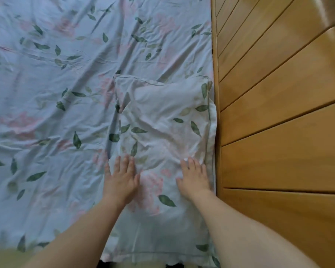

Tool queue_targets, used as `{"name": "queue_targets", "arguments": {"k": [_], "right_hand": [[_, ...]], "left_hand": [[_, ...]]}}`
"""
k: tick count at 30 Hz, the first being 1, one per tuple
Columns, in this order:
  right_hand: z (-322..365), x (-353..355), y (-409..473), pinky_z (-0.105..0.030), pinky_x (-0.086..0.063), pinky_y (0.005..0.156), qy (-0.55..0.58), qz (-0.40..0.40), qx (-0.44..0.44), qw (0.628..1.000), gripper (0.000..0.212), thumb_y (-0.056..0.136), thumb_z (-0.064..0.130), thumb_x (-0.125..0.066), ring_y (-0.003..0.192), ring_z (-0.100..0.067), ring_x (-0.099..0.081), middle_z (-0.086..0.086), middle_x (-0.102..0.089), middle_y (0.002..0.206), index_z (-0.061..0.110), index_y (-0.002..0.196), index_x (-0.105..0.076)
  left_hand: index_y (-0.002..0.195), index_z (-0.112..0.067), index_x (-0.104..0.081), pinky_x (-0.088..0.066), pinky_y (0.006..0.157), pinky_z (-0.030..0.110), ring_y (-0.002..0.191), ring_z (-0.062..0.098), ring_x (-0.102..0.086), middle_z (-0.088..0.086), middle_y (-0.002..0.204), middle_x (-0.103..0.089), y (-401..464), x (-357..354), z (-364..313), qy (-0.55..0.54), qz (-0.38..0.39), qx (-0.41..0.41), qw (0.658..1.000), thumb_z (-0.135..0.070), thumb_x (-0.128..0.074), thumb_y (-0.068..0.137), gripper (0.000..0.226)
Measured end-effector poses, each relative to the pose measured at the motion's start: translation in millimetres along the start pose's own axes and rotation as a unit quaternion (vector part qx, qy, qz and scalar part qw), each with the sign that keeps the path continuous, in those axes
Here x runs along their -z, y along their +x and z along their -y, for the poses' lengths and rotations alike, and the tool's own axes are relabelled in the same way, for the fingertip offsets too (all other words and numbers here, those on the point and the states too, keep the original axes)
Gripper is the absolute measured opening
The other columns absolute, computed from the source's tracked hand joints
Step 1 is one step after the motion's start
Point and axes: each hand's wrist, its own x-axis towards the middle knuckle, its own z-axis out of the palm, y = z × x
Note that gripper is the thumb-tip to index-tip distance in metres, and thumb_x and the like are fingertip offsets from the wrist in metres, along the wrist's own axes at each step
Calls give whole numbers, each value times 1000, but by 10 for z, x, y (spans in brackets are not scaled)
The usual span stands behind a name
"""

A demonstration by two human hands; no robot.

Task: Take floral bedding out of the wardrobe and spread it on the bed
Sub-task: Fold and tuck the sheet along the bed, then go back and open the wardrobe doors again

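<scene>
A person leans over a bed, both hands pressed flat on a pillow (162,132) in a floral case that lies against the wooden headboard (278,113) at the right of the view. The left hand (120,179) rests palm down, fingers spread, at the pillow's left side; the right hand (194,177) lies the same way at its right side, close to the headboard, the two hands apart and gripping nothing. The floral sheet (56,84), pale blue with pink blooms and green leaves, already covers the bed, though creases run across it in several directions. The wardrobe is out of view. The work appears to be in its late stage: the bedding is out and laid, and the pillow is being patted or smoothed into place. The next move would seem to call for sweeping the palms outward to flatten the pillowcase, then drawing the wrinkled sheet taut toward the far edges.
</scene>
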Motion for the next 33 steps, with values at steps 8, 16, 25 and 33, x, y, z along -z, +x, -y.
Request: {"name": "queue_targets", "arguments": {"k": [8, 16, 25, 33], "right_hand": [[371, 678, -1735, -39, 2, 122, 118, -45, -60, 990, 62, 99, 30, -32, 150, -20, 0, -4, -1, 163, 14, 154, -7], [852, 833, -3153, -38, -1, 122, 232, -117, -131, 957, 64, 98, 30, -38, 148, -17, -10, -1, -16, 161, 15, 154, -13], [594, 118, -4631, -38, -30, 114, 355, -183, -276, 874, 54, 98, 32, -45, 138, -25, -33, -1, -34, 153, 14, 147, -33], [209, -1029, -6055, -36, -28, 115, 451, -215, -441, 745, 57, 98, 30, -48, 139, -27, -36, -10, -37, 152, 9, 148, -31]], "left_hand": [[155, -24, -3, 1, 121, 45, 150, 22, -2, -1, 164, -4, -1198, 1259, -55, -11, -38, -158, 987, -55, -10, 98, 66], [155, -16, -7, 2, 121, 41, 150, 24, -3, 4, 163, -6, -2206, 1924, 2, 66, -53, -357, 930, -50, -12, 99, 66], [155, -13, -8, 2, 121, 39, 150, 21, -4, 4, 163, -10, -2979, 2013, -828, 149, -52, -524, 837, -43, -22, 103, 61], [155, -14, -13, 1, 121, 36, 149, 20, -9, 3, 162, -16, -4159, 1447, -1980, 236, -30, -704, 670, -46, -9, 98, 65]]}}
